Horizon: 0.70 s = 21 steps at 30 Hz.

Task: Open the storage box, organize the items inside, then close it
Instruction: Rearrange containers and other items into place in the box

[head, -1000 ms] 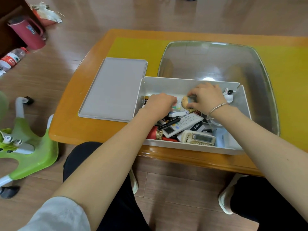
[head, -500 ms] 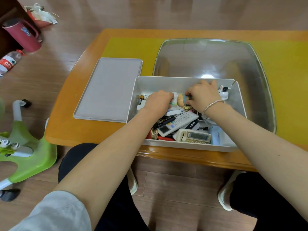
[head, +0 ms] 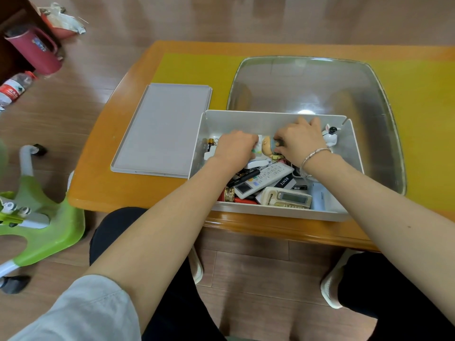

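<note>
The white storage box stands open at the table's front edge. Its flat lid lies on the table to its left. Both my hands are inside, near the back wall. My left hand is curled over a small white packet. My right hand pinches a small tan figurine beside it. Under my wrists lie a white remote, a beige remote and a black pen. A white rabbit figure stands in the back right corner. Batteries lie at the back left.
A clear domed cover rests on the yellow mat behind the box. The orange table ends just in front of the box. On the floor to the left are a green chair, a red jug and a bottle.
Both hands stay over the same back part of the box. The left hand has shifted slightly left, and the figurine between the hands has tilted a little.
</note>
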### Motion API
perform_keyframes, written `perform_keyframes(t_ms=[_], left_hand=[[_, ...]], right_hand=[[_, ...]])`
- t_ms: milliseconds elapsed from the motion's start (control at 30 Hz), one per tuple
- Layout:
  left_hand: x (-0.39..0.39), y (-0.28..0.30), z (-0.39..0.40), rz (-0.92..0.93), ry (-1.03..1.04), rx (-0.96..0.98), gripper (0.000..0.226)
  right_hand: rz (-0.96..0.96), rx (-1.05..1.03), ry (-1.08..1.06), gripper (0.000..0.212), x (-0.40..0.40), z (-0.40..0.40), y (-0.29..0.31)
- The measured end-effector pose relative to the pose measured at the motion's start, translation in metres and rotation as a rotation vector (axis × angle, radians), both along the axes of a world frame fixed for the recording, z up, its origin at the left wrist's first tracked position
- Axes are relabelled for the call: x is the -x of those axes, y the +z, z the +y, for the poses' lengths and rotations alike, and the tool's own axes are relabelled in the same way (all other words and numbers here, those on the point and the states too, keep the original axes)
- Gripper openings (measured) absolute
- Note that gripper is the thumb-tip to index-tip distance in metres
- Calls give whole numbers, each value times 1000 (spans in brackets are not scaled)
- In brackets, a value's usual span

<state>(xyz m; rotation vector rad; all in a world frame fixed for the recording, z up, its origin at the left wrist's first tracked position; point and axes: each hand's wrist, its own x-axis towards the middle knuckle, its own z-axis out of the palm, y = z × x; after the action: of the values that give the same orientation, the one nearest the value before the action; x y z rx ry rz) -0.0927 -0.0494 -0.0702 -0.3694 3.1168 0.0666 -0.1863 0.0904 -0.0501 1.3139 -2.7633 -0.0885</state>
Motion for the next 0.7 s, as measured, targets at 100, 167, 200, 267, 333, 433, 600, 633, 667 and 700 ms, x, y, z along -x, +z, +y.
perform_keyframes(t_ms=[100,167,200,267,333,433,600,633,667,700], left_hand=[[-8,11,-2,36,11,-6,33],[-19,20,-5,55,4,-30,38],[-26,25,-7,78,7,-33,38],[-45,34,-13,159,42,-45,37],[-68,41,-20,272,111,-86,36],[-105,45,-34,370,256,-167,42],[-133,35,-32,326,309,-418,48],[-133,32,-28,321,308,-474,47],[-133,28,-25,319,314,-518,46],[-132,24,-22,317,321,-548,46]], right_hand=[[-6,83,34,22,-1,4,4],[-12,119,42,25,-4,7,9],[-32,140,46,26,-6,7,12],[-97,168,65,26,-13,7,18],[-156,160,108,25,-23,5,24],[-313,162,203,26,-42,1,31],[-556,122,346,36,-78,-15,32],[-585,104,350,40,-84,-19,32],[-614,80,344,43,-88,-23,31],[-638,47,336,46,-92,-26,31]])
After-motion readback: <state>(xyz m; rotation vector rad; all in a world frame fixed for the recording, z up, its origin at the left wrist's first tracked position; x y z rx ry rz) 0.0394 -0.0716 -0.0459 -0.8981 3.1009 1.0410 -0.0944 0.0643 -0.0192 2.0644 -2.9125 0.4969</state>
